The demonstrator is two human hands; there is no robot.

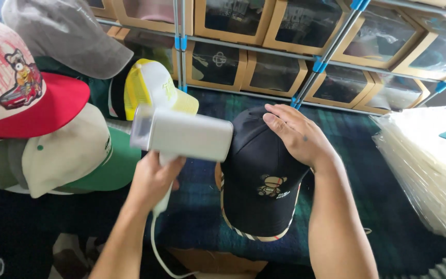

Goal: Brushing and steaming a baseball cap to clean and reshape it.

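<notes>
Two hands work over a dark green plaid counter (367,196). At the middle of the view sits a black cap (256,175) with a small bear patch and a striped brim edge, its brim pointing toward six o'clock. The right hand (298,134) lies flat and released on the cap's crown, fingers spread toward ten o'clock. The left hand (153,178) is clenched around the handle of a white handheld steamer (181,135), whose boxy head touches the cap's side at nine o'clock; a white cord (156,248) trails down toward six o'clock. At nine o'clock lie a yellow mesh cap (153,85), a cream and green cap (78,155) and a red-brimmed cap (24,88). Windowed cardboard boxes (274,72) fill a rack at twelve o'clock, and clear plastic bags (429,165) pile up at three o'clock.
</notes>
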